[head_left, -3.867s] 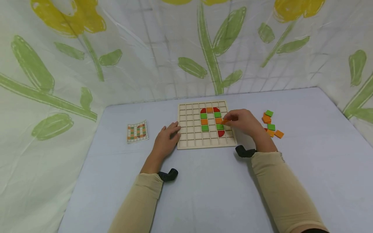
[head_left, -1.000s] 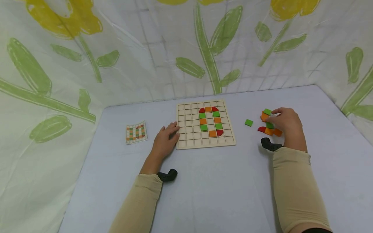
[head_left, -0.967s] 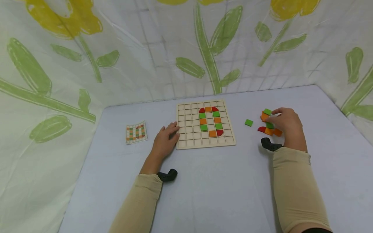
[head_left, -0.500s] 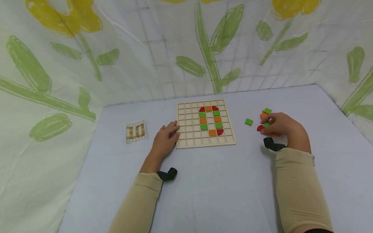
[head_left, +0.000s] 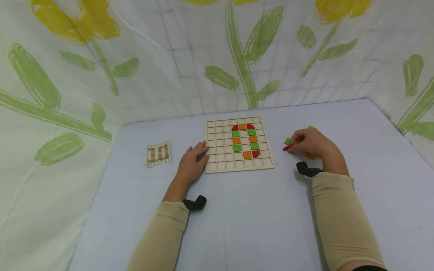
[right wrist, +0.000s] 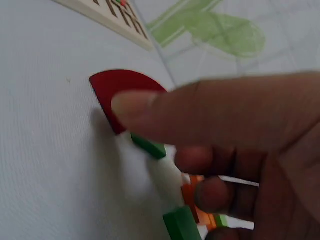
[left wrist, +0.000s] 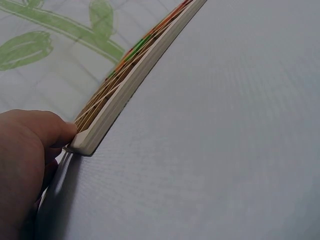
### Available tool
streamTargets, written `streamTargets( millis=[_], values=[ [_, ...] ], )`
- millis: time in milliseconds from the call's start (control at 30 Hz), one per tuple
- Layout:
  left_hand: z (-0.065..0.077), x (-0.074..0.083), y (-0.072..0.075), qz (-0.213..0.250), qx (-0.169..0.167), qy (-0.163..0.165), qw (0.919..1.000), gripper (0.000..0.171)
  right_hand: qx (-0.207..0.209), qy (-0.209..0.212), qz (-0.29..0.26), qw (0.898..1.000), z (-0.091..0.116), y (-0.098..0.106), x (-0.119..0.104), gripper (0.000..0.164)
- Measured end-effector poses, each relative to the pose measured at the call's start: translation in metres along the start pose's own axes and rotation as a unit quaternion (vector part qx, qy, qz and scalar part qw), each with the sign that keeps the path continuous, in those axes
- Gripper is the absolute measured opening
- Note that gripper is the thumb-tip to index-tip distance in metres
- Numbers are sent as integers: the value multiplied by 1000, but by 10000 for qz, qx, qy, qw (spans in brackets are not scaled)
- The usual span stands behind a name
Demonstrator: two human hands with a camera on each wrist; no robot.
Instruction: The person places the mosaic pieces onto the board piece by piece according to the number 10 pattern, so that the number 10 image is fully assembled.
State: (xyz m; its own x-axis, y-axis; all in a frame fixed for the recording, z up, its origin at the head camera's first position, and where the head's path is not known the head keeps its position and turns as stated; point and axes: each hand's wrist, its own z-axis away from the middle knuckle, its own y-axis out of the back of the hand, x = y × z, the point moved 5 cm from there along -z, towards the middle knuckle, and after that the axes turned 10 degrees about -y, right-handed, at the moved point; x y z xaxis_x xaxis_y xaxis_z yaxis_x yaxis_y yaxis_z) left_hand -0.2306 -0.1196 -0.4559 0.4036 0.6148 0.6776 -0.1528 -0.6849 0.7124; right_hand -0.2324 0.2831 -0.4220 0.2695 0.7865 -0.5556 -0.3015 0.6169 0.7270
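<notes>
In the head view my right hand (head_left: 315, 146) pinches a red quarter-circle tile (head_left: 287, 148) between thumb and fingers. The right wrist view shows the tile's flat face (right wrist: 105, 90) partly behind the thumb, tilted over the cloth. A green square tile (head_left: 288, 140) lies just behind it. My left hand (head_left: 192, 163) rests at the left edge of a wooden grid board (head_left: 217, 150), its thumb touching the near corner in the left wrist view. Red quarter-circles with green and orange squares (head_left: 247, 154) form a ring in the board's right half.
Partly hidden under my right hand is a loose pile of tiles, with an orange one (head_left: 310, 155) and a green one (head_left: 312, 127) showing. A small printed card (head_left: 159, 153) with a coloured grid pattern lies left of the board. A flower-printed sheet (head_left: 190, 82) hangs behind the table.
An orange tile first pinched in the right hand now sits on the board's ring. The right hand went to the pile, picked up the red tile and moved left. The left hand stayed.
</notes>
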Motion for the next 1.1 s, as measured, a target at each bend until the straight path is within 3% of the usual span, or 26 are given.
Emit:
streamTargets(
  millis=[167, 300, 533, 733, 1100],
  values=[
    [1, 0, 1, 22, 27, -1, 10000, 40, 177, 251, -427, 9986, 0, -9, -28, 21],
    [1, -1, 2, 17, 18, 34, 10000, 40, 343, 676, -729, 9945, -1, -29, -64, 16],
    [0, -3, 1, 17, -21, 41, 10000, 40, 37, 1538, -336, 9875, -1, -76, -114, 18],
    [-2, 0, 1, 37, 32, -77, 10000, 39, 126, 1715, 33, 9851, 0, -95, -127, 15],
    [-1, -1, 1, 15, 68, -48, 10000, 39, 268, 1819, 243, 9826, 2, -105, -136, 13]
  ],
)
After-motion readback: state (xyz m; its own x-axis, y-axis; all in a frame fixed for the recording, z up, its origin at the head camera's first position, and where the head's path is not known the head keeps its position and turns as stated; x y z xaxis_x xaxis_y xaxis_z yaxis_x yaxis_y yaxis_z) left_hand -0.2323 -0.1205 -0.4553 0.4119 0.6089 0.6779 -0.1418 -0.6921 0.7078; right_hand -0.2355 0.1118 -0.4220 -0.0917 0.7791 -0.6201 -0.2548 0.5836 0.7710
